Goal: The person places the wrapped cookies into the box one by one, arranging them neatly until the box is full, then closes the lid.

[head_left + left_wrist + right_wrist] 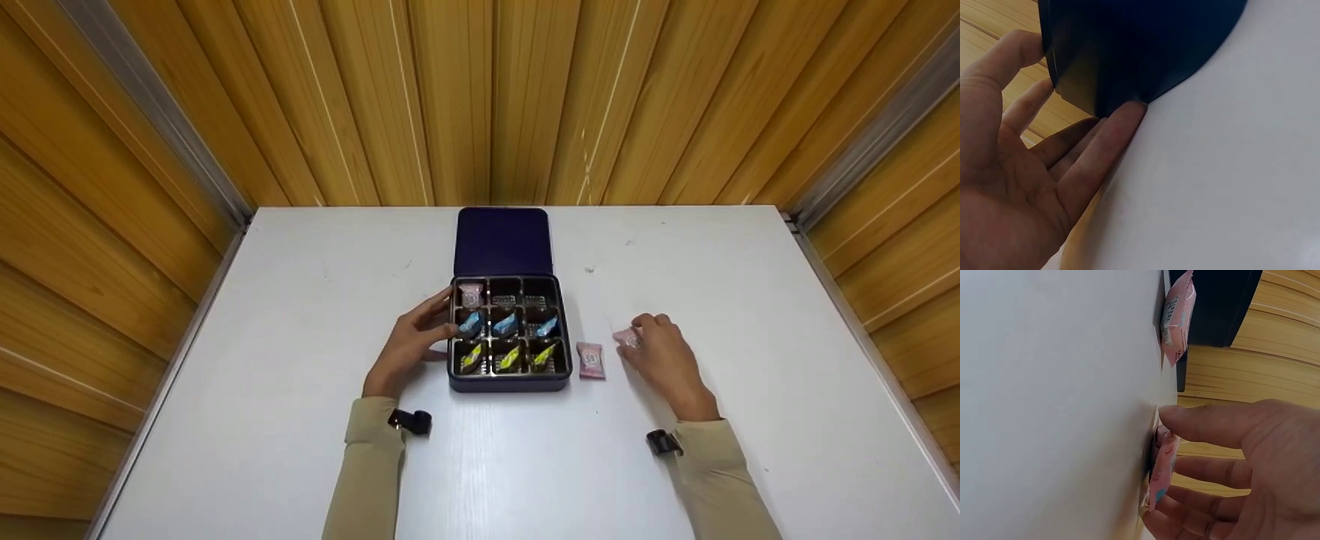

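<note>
One dark-blue box (510, 385), seven wrapped sweets (505, 324) seated, compartments (504, 301) at twelve and one o'clock unfilled; apparently outstanding: loose pink sweet (591, 361), on counter (262, 375), box's four o'clock; second pink sweet (627, 338), three o'clock, pinched by right hand (666, 358); left hand (407, 341), fingers spread, touching box's nine-o'clock side.

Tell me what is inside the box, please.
The box holds one pink packet, three blue packets and three yellow packets, in separate compartments. What lies beneath each is hidden.

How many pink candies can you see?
3: one candy in the back-left corner of the box, one lying right of it, one in the right hand.
</note>
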Action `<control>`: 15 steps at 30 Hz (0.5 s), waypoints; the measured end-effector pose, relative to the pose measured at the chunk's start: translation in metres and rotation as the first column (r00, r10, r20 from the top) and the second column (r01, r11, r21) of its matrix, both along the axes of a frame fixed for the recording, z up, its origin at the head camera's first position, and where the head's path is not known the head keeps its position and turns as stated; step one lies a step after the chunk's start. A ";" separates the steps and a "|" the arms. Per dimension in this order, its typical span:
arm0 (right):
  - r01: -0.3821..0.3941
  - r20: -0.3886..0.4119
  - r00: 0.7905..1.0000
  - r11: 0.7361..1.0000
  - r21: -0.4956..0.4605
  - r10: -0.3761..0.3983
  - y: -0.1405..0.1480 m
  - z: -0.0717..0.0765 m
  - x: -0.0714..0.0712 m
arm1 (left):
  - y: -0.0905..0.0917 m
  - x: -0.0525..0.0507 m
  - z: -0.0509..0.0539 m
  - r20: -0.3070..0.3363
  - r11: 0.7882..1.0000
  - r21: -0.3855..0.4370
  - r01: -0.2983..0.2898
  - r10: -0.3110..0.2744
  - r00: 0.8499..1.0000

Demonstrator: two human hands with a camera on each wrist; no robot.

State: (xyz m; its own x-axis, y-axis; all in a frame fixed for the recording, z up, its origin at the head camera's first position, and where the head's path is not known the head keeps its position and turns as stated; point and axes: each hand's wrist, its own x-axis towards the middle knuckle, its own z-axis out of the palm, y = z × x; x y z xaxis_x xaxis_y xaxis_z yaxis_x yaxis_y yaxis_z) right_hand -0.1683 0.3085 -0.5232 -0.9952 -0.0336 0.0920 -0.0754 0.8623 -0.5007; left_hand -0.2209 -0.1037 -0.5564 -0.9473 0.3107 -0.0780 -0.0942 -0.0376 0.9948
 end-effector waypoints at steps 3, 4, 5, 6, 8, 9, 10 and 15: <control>-0.016 -0.012 1.000 1.000 0.005 0.016 0.001 0.000 0.001 | 0.000 -0.001 -0.001 -0.002 1.000 -0.018 -0.009 0.009 1.000; -0.022 -0.018 1.000 1.000 0.011 0.022 0.002 0.000 0.001 | 0.001 -0.001 -0.001 -0.003 1.000 -0.024 -0.012 0.012 1.000; -0.026 -0.024 0.999 1.000 0.015 0.027 0.002 0.000 0.001 | 0.001 -0.001 -0.001 -0.005 0.999 -0.032 -0.015 0.015 1.000; -0.029 -0.028 0.999 0.999 0.021 0.030 0.002 0.000 0.002 | 0.001 -0.001 -0.001 -0.006 0.999 -0.038 -0.017 0.017 1.000; -0.030 -0.031 0.999 0.999 0.024 0.031 0.002 0.000 0.002 | 0.001 0.000 0.000 -0.007 0.999 -0.040 -0.019 0.019 1.000; -0.027 -0.028 0.999 0.999 0.024 0.028 0.002 0.001 0.001 | 0.001 0.000 0.000 -0.006 0.999 -0.038 -0.020 0.020 1.000; -0.024 -0.026 0.999 0.999 0.023 0.024 0.002 0.001 0.001 | 0.001 0.000 0.000 -0.007 0.999 -0.037 -0.020 0.019 1.000; -0.008 -0.024 1.000 0.999 0.033 0.009 0.002 0.002 0.000 | 0.000 -0.001 -0.001 -0.011 0.999 -0.033 -0.021 0.021 1.000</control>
